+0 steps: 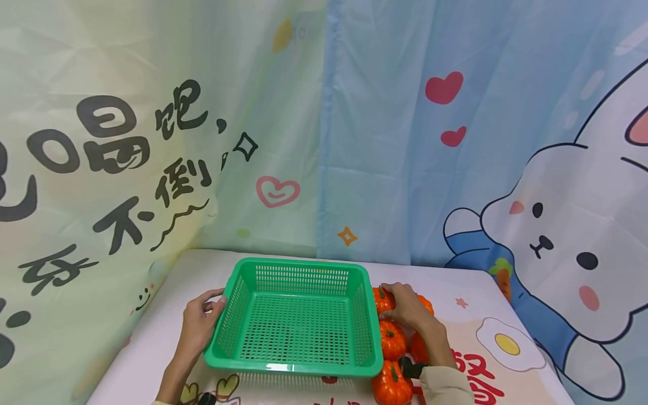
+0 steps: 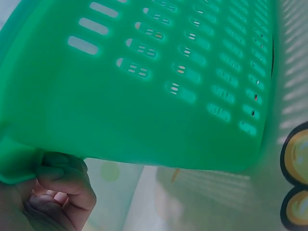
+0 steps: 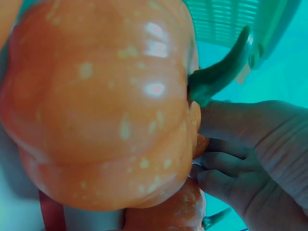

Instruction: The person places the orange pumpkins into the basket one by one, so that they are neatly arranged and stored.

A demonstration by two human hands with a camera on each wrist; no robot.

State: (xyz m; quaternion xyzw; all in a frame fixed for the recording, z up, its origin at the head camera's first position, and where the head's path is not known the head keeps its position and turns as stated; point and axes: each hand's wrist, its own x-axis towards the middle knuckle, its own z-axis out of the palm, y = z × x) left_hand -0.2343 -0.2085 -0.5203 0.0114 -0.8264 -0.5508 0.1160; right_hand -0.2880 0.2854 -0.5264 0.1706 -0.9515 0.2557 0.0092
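Observation:
A green plastic basket [image 1: 298, 368] with slotted walls and nothing inside sits mid-table in the head view. My left hand [image 1: 199, 322] grips its left rim; the left wrist view shows curled fingers [image 2: 72, 187] under the rim, beside the slotted wall. Along the basket's right side stand several orange toy pumpkins with green stems. My right hand [image 1: 409, 308] holds the back-left pumpkin [image 1: 382, 302] from above, thumb and fingers on either side. Closer to me are a middle pumpkin [image 1: 392, 339] and a front pumpkin [image 1: 392, 385]. One large pumpkin [image 3: 106, 106] hides part of the fingertips in the right wrist view.
More pumpkins [image 1: 424, 304] lie partly hidden beneath and beyond my right hand and forearm. The white table [image 1: 207, 264] carries a printed cloth with a fried egg picture [image 1: 508, 344] at the right. Printed curtains [image 1: 374, 140] hang at the back and sides.

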